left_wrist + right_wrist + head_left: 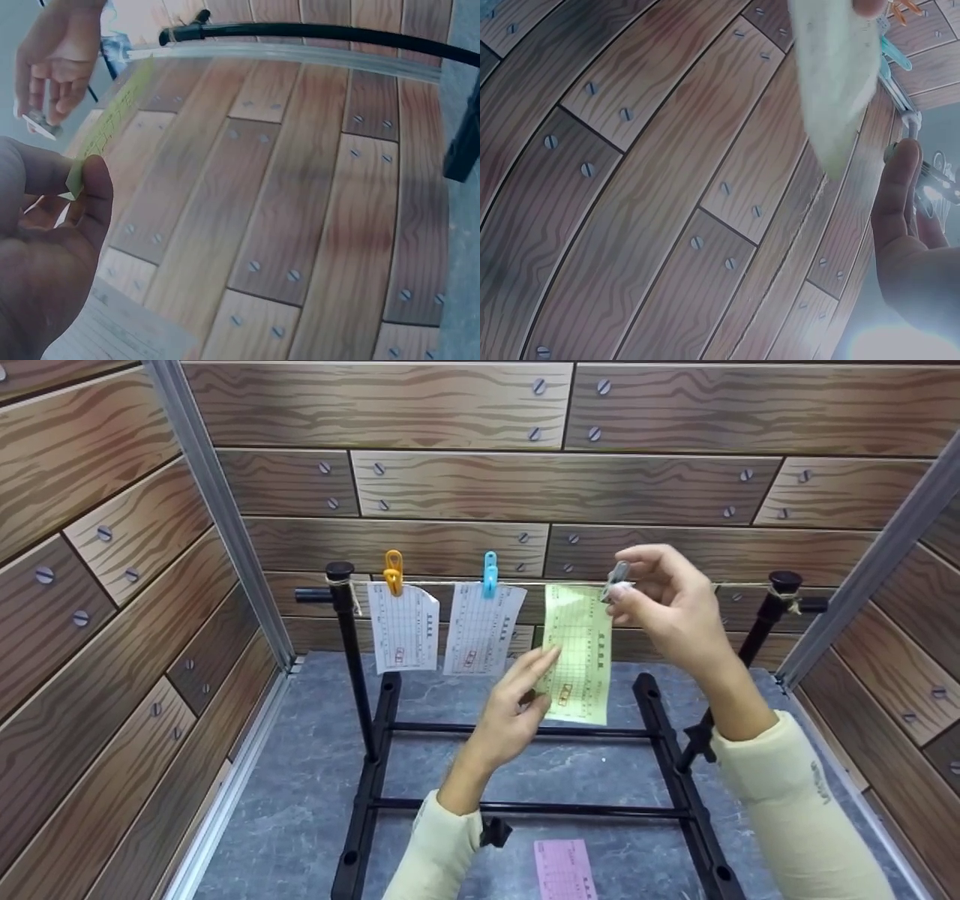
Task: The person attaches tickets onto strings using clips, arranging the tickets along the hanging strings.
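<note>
My left hand (pixel 514 709) pinches a yellow-green printed paper slip (pixel 581 660) by its lower part, between thumb and fingers (pixel 96 176). The slip's upper edge is at a thin string (pixel 525 584). Beside its upper right corner, my right hand (pixel 671 611) pinches a grey clip (pixel 616 579); the right wrist view shows this clip (pixel 937 184) in glare. Further left, an orange clothes peg (pixel 393 573) and a blue clothes peg (pixel 490 574) hold two white printed slips, one at the left (pixel 405 630) and one in the middle (pixel 484 630), on the string.
A black frame (pixel 525 808) stands on the grey marbled floor, its left post (pixel 352 660) and right post (pixel 765 619) carrying the string. A pink slip (pixel 564 870) lies on the floor near the front. Wood-patterned walls (pixel 450 405) enclose the space.
</note>
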Demonstrator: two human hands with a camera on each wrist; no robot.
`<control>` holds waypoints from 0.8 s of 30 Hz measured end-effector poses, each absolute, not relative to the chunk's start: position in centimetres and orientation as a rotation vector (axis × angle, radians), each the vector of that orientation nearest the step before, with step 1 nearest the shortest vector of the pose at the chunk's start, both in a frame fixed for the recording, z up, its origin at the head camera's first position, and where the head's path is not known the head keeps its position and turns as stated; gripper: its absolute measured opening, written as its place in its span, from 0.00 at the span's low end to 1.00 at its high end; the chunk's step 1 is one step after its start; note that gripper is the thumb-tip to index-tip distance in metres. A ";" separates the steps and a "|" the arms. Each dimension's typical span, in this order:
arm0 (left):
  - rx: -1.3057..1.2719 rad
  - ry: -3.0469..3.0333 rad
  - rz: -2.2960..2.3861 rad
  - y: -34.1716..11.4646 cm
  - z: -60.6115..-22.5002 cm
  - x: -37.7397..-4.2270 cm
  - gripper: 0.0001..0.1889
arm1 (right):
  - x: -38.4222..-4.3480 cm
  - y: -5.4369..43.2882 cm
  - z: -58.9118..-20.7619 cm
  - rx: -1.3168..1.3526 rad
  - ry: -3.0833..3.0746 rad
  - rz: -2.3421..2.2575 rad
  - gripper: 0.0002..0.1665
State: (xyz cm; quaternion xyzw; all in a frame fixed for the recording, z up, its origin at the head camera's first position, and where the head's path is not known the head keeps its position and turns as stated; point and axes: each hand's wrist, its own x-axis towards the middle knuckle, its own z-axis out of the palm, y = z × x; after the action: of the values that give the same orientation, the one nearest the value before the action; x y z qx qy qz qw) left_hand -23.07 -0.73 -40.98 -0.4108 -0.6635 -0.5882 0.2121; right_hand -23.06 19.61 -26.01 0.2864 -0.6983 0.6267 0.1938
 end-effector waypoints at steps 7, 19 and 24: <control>-1.137 -1.852 -1.679 -0.5 -40.0 -22.6 0.33 | -22.9 20.2 -25.6 0.811 -1.847 1.802 0.18; -1.031 -1.832 -1.840 -0.5 -40.8 -23.4 0.34 | -23.4 18.6 -25.2 0.822 -2.068 1.603 0.21; -1.007 -1.833 -1.858 -0.5 -41.1 -23.6 0.34 | -24.1 17.9 -24.9 0.754 -2.151 1.503 0.17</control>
State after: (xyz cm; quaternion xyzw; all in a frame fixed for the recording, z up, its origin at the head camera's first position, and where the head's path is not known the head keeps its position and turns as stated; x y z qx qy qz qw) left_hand -23.64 -0.52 -41.11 -0.3548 -0.6455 -0.6544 0.1712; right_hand -24.14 17.87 -24.88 0.2703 -0.7712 0.5390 0.2040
